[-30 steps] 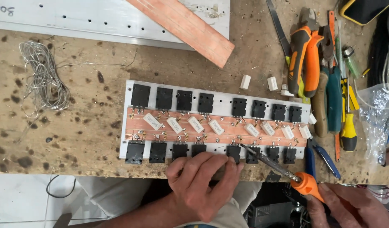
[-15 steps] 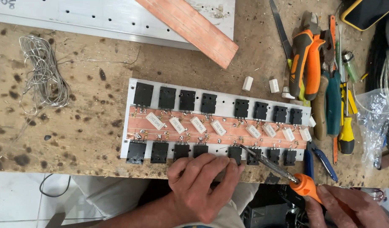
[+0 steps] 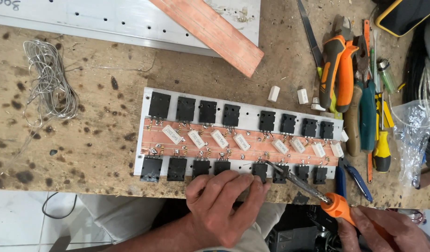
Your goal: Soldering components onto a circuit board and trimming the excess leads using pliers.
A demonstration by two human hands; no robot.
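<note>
The right hand point(image 3: 387, 231) is closed around the orange handle of a soldering iron point(image 3: 313, 189), whose metal shaft runs up and left so that its tip sits at the leads of a black transistor point(image 3: 260, 171) in the near row of the board point(image 3: 238, 140). The left hand point(image 3: 224, 205) rests at the board's near edge, fingers curled and pressing down on that same transistor and the one beside it, fingertips point(image 3: 254, 183) just beside the hot tip; whether it pinches anything between them cannot be told. The board lies flat on the stained bench point(image 3: 84, 140), a pale plate with a copper strip point(image 3: 201, 142) down its middle, black transistors along both long edges and white resistors point(image 3: 196, 138) lying at a slant across the copper. The closest risk, as I judge it, is a burn: the fingers are so near the tip that a small slip of either hand would bring skin to hot metal. A tip that wanders could bridge neighbouring leads or scorch a resistor, since the parts sit tight together. The board overhangs nothing but lies at the bench edge, so a hard push might shift it. Farther off, a coil of wire point(image 3: 49, 86) lies to the left, pliers point(image 3: 336, 70) and screwdrivers point(image 3: 380, 135) crowd the right end, and a plastic bag point(image 3: 413, 130) near the iron's path could melt if touched
</note>
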